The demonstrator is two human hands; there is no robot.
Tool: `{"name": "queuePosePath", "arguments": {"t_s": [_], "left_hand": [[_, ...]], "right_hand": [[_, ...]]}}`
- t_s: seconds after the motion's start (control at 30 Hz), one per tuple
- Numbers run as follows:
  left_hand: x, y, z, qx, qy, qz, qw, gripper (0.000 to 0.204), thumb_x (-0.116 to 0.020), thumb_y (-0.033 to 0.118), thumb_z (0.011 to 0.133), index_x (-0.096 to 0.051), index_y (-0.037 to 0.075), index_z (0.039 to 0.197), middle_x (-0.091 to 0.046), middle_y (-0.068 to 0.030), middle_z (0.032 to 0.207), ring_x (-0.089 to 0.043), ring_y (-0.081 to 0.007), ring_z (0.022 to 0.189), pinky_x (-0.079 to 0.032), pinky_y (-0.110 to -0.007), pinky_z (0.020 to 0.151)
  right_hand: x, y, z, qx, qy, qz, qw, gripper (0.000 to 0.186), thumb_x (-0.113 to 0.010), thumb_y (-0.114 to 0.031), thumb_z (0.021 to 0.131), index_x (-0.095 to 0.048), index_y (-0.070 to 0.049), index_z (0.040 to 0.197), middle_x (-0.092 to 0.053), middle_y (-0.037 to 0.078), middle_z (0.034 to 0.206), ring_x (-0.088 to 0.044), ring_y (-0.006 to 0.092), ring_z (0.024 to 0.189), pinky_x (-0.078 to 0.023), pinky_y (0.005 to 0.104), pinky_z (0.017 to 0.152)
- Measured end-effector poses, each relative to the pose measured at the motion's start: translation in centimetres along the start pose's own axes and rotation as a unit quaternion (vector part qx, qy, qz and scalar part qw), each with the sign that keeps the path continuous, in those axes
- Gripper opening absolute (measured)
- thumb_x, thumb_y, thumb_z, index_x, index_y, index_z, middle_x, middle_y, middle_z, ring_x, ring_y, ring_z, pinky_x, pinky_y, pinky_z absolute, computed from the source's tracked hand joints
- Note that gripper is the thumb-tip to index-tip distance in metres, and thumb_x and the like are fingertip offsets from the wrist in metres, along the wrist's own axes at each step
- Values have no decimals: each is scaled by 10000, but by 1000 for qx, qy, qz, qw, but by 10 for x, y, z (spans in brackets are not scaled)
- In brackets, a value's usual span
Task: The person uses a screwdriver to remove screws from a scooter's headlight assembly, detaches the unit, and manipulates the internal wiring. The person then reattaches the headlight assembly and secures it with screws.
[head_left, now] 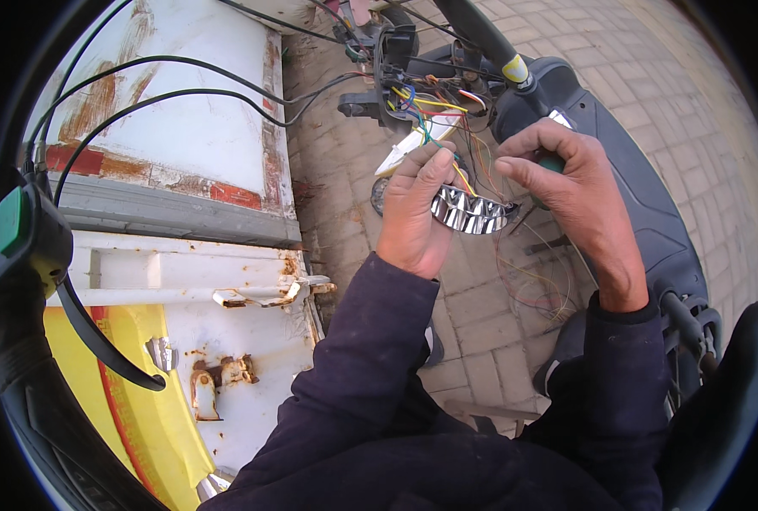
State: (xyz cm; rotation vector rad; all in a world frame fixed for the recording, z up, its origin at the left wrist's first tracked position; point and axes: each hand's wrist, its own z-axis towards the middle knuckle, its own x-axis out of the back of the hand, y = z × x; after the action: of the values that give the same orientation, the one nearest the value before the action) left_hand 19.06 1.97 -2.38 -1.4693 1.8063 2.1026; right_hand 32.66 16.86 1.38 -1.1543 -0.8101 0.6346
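My left hand (417, 209) is closed around one end of a curved, faceted chrome lamp reflector (473, 215). Yellow and green wires (460, 175) run down past its thumb and fingertips; whether the fingertips pinch one of them I cannot tell. To the right, my right hand (579, 183) curls around a green-handled screwdriver (549, 166), most of it hidden in the palm. A thin dark shaft shows below that hand, near the reflector's right end. Thumb and forefinger of this hand are close together.
Ahead, an opened black housing (396, 64) spills coloured wires beside a white pointed panel (417, 140). A dark scooter body (626, 170) stands at right. On the left are a rusty white metal vehicle side (192, 111) and a black handlebar with a green button (11, 221). Loose wires hang over brick paving (473, 315).
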Motion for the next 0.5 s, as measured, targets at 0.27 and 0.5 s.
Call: {"name": "queuePosePath", "arguments": {"t_s": [0.27, 0.5], "left_hand": [[-5, 2, -3, 2, -11, -5, 1000, 244, -752, 143, 955, -684, 16, 1152, -655, -1, 887, -624, -104, 792, -521, -267, 736], [-12, 4, -7, -15, 11, 44, 999, 201, -751, 142, 952, -711, 20, 1108, -685, -5, 920, -642, -99, 825, -523, -267, 765]], "right_hand": [[-20, -6, -1, 2, 12, -3, 1000, 229, -748, -191, 842, -774, 0, 967, -733, 123, 869, -700, 238, 798, -521, 339, 752], [-22, -5, 2, -58, 8, 51, 997, 221, -752, -207, 877, -786, -2, 953, -748, 105, 797, -689, 152, 737, -514, 298, 701]]}}
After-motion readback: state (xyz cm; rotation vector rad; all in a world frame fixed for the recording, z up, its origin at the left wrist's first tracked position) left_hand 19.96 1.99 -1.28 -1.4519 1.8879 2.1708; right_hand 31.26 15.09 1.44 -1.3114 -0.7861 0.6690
